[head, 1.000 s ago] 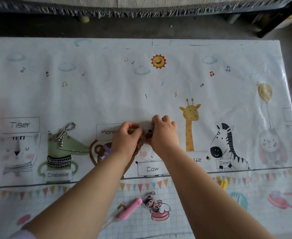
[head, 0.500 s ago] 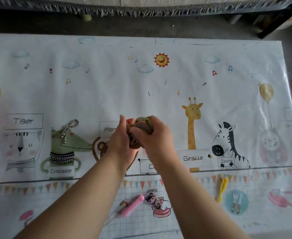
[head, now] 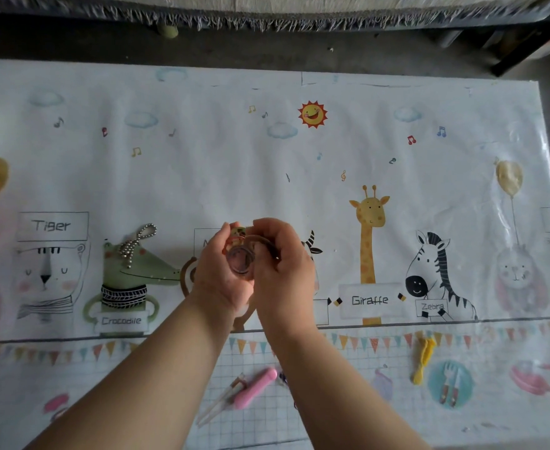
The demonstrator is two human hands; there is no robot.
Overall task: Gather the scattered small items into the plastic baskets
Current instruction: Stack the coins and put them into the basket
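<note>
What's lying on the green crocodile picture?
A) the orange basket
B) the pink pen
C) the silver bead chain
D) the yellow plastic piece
C: the silver bead chain lies across the head of the crocodile picture.

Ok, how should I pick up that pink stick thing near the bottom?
Pinch the pink stick by its thick pink part, coming from above and squeezing across its narrow width. It lies flat and slanted on the mat; its clear end looks thinner and harder to hold.
</note>
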